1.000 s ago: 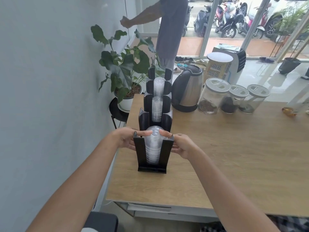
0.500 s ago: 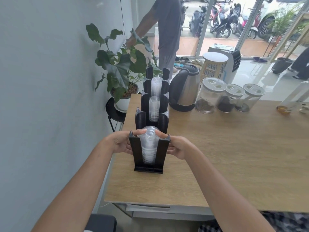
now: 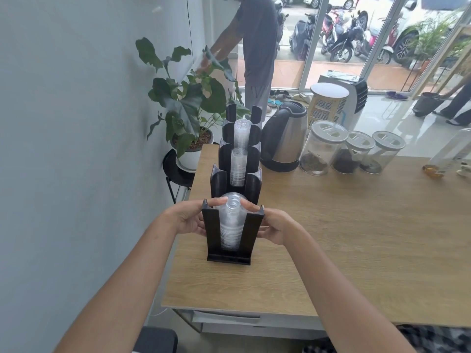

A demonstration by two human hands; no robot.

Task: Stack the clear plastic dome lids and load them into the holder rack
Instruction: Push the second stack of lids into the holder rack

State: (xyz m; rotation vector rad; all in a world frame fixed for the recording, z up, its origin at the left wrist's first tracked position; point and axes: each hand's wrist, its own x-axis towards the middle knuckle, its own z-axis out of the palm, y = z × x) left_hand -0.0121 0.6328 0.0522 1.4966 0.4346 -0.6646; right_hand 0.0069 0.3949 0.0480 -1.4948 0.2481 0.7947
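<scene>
Little has moved in the last second: the stack of dome lids (image 3: 230, 222) sits in the front slot of the holder rack (image 3: 232, 234) much as it did before, perhaps a touch lower, and both hands stay where they were at the top of it. The left hand (image 3: 190, 219) cups the rack's left wall with its fingertips curled over onto the topmost dome. The right hand (image 3: 274, 225) mirrors it on the right wall, thumb and fingers touching the dome from the other side. So both hands are closed lightly on the top of the stack, not gripping hard as far as I can tell.

The stack fills the front slot from base to rim, with the top dome poking just above the walls. The two slots behind also hold clear stacks. The rack stands at the left edge of the worktop (image 3: 331, 238), near the kettle (image 3: 285, 138).

To my eye the loading is nearly finished; what remains is a final press to seat the stack and letting go.
</scene>
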